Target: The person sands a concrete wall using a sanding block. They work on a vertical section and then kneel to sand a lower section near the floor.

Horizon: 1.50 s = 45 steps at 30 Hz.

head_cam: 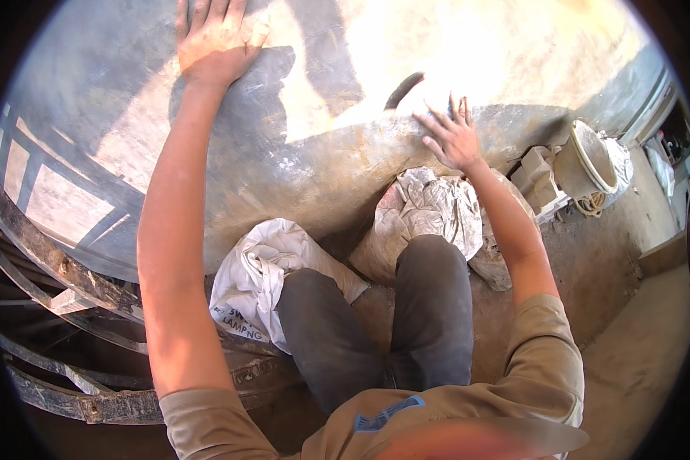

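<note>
My left hand (215, 49) lies with its palm on the grey plastered wall (247, 172), in a sunlit patch, its fingertips reaching the upper edge of the view. Lower and to the right, my right hand (451, 138) is spread at the wall, just above the sacks; whether its palm touches the surface I cannot tell. Neither hand holds anything. Left of my right fingertips is a dark curved mark (403, 91), and glare hides what it is. A white woven sack (253, 276) stands by my left knee. Behind my right knee is a dusty, crumpled sack (431, 201).
Another dusty sack (491, 267) sits partly behind my right forearm. Farther right are pale blocks (535, 172), a bucket (572, 164) tipped on its side and a coil of rope (589, 204). Worn curved frame bars (121, 405) crowd the left side.
</note>
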Each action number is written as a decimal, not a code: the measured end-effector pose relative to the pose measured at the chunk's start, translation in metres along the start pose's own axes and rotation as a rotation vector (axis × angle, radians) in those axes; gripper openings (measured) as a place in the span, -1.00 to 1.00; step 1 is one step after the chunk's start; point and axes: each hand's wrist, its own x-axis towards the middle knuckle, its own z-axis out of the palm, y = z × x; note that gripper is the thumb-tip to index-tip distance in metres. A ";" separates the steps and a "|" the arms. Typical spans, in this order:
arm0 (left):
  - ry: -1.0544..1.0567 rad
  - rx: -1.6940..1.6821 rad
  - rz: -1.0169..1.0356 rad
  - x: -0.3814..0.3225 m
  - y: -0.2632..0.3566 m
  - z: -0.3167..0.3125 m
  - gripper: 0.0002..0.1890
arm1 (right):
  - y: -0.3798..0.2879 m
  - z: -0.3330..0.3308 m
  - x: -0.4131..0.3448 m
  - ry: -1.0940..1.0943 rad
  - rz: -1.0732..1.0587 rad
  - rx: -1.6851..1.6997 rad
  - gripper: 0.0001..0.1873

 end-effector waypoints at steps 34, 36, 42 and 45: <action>-0.056 -0.015 -0.012 -0.003 0.001 -0.001 0.00 | -0.005 -0.039 0.047 0.779 0.535 0.340 -0.57; -0.019 0.010 -0.003 -0.002 -0.001 0.000 0.00 | -0.007 -0.037 0.046 0.351 0.080 0.166 -0.57; -0.034 0.012 -0.026 -0.004 -0.001 0.002 0.00 | -0.017 -0.019 0.037 0.693 0.549 0.328 -0.51; -0.016 0.035 -0.008 -0.003 0.000 0.003 0.01 | -0.018 -0.015 0.033 0.101 -0.123 0.228 -0.38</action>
